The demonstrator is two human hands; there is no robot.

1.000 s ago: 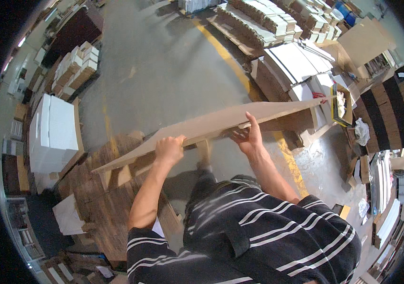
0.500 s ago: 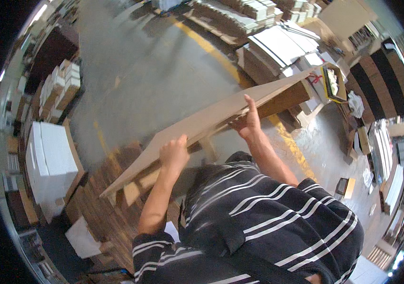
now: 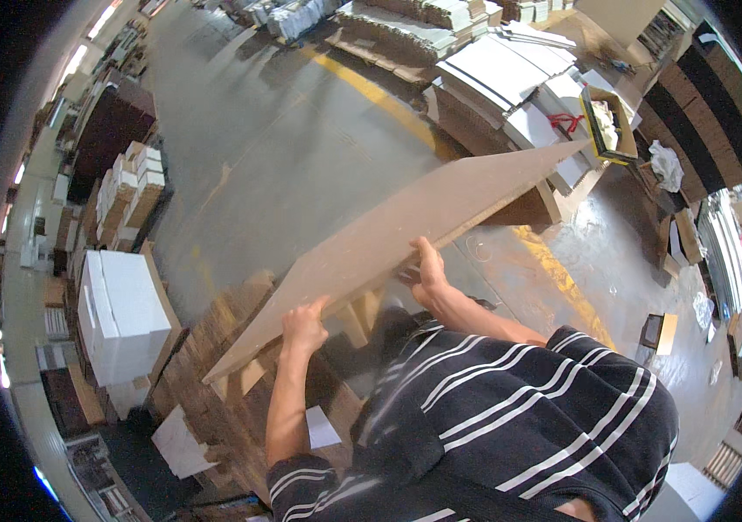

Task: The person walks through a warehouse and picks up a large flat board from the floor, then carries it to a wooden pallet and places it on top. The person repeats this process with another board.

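A large flat tan board (image 3: 406, 213) is held tilted in front of me, stretching from the lower left to the upper right. My left hand (image 3: 305, 327) is closed on its near edge, left of the middle. Further right, my right hand (image 3: 426, 274) grips the same edge, with the thumb on top and the fingers partly hidden below. Wooden blocks or supports (image 3: 360, 317) show under the board between my hands. A brown wooden surface (image 3: 192, 370) lies beneath its left end.
White cartons (image 3: 127, 300) stand at the left. Stacked white panels (image 3: 506, 74) lie at the far right, beside a yellow-edged open box (image 3: 607, 126). A yellow floor line (image 3: 562, 278) crosses the grey floor. A small box (image 3: 659, 333) sits on the floor at right.
The board's near edge and both my hands have come lower and closer to my body. My right hand has also shifted left along with the board. Both hands keep their grip.
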